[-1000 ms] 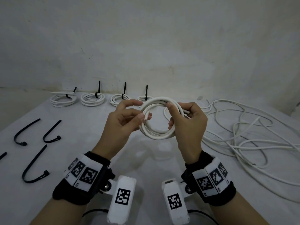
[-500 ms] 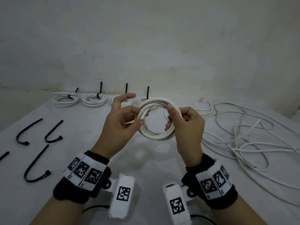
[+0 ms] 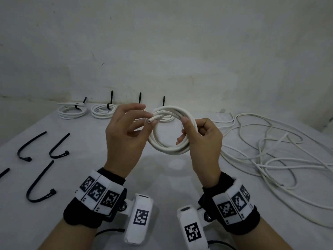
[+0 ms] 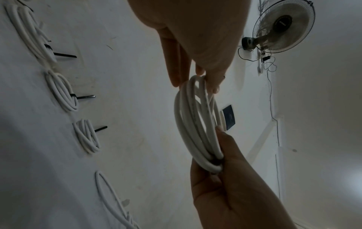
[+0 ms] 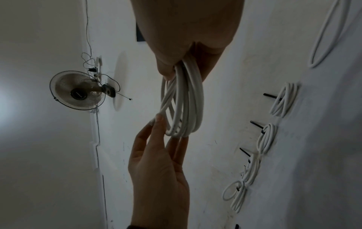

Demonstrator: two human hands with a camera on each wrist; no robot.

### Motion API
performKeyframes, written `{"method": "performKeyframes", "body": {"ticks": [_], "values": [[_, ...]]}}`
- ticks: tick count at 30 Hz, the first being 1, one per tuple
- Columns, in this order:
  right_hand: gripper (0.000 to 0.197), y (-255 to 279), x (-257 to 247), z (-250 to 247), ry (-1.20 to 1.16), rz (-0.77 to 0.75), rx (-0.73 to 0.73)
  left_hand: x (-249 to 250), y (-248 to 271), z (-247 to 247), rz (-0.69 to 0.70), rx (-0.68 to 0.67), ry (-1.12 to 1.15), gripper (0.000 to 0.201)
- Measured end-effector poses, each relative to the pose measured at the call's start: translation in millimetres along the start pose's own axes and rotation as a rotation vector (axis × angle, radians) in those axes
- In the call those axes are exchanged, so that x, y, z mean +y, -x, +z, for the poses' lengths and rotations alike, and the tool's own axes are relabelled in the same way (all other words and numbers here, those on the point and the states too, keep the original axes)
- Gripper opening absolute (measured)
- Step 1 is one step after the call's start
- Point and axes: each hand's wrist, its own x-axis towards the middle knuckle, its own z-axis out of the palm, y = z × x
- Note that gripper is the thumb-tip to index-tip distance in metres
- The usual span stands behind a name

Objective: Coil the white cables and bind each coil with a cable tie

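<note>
A white cable coil hangs upright in the air above the table's middle. My right hand grips the coil's right side, thumb over the strands and fingers curled through the loop. My left hand pinches the cable's free end at the coil's upper left; its other fingers are spread. In the left wrist view my left fingertips meet the coil at its top. The right wrist view shows the coil hanging from my right hand.
Bound coils with black ties line the back edge by the wall; others sit partly hidden behind my hands. Loose white cable sprawls over the table's right side. Several black cable ties lie at the left.
My left hand has let go of the coil's left side and now pinches the cable's free end near the top. The right hand keeps its grip on the coil.
</note>
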Motion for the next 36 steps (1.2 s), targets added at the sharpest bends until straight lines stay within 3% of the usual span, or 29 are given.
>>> {"method": "performKeyframes", "body": {"ticks": [5,11,13,16,19,24,27,30,33,36], "values": [[0.016,-0.7,3.8,1.6,0.043,-0.019,-0.035,-1.1,-1.3,-0.2,0.062,-0.067,-0.007,0.006],[0.018,-9.8,1.8,9.9,0.095,-0.066,-0.041,-2.4,-0.6,1.6,0.186,-0.044,-0.094,0.007],[0.018,-16.8,-3.1,10.6,0.113,-0.111,-0.062,-0.2,0.0,1.7,0.113,-0.091,-0.006,0.009],[0.017,-28.2,-9.0,7.5,0.155,-0.19,-0.149,2.9,1.3,0.8,-0.101,-0.208,0.215,0.014],[0.015,-31.5,-10.3,10.1,0.2,-0.244,-0.241,3.1,0.4,2.0,-0.326,-0.222,0.388,0.041],[0.014,-29.2,-3.5,19.9,0.102,-0.179,-0.229,3.2,-2.5,2.0,-0.303,-0.181,0.286,0.038],[0.011,-26.0,-0.1,22.9,0.087,-0.199,-0.256,4.2,-6.7,-1.8,-0.522,-0.153,0.48,0.036],[0.009,-22.9,1.9,20.2,0.137,-0.233,-0.291,4.5,-12.0,-2.9,-0.737,-0.213,0.598,0.054],[0.007,-19.9,5.6,17.7,0.153,-0.223,-0.309,7.8,-13.3,-2.5,-0.795,-0.272,0.531,0.057],[0.01,-15.2,7.9,20.1,0.163,-0.22,-0.356,9.3,-11.3,1.3,-0.802,-0.207,0.44,0.051]]}}
